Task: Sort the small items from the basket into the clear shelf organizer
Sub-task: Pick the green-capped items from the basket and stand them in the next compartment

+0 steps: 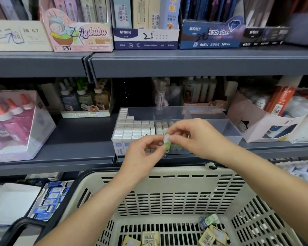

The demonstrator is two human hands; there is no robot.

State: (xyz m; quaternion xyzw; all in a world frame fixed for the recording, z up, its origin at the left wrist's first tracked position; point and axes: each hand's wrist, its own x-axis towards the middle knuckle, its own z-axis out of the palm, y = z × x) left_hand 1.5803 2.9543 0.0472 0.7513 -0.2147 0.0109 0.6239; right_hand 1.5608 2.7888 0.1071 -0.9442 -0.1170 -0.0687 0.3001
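A small white-and-green wrapped item is held upright between both hands, just in front of the clear shelf organizer. My left hand pinches its lower part. My right hand pinches its white top. The organizer's left compartment holds several rows of small white boxes. Its middle front compartment holds a few similar round-topped items. The beige plastic basket sits below my arms, with several small packets on its bottom.
Grey metal shelves run across the view. Glue bottles in a display box stand at left, pencil-lead cartons above, a pink open carton at right. Blue-labelled boxes lie on the lower shelf, left of the basket.
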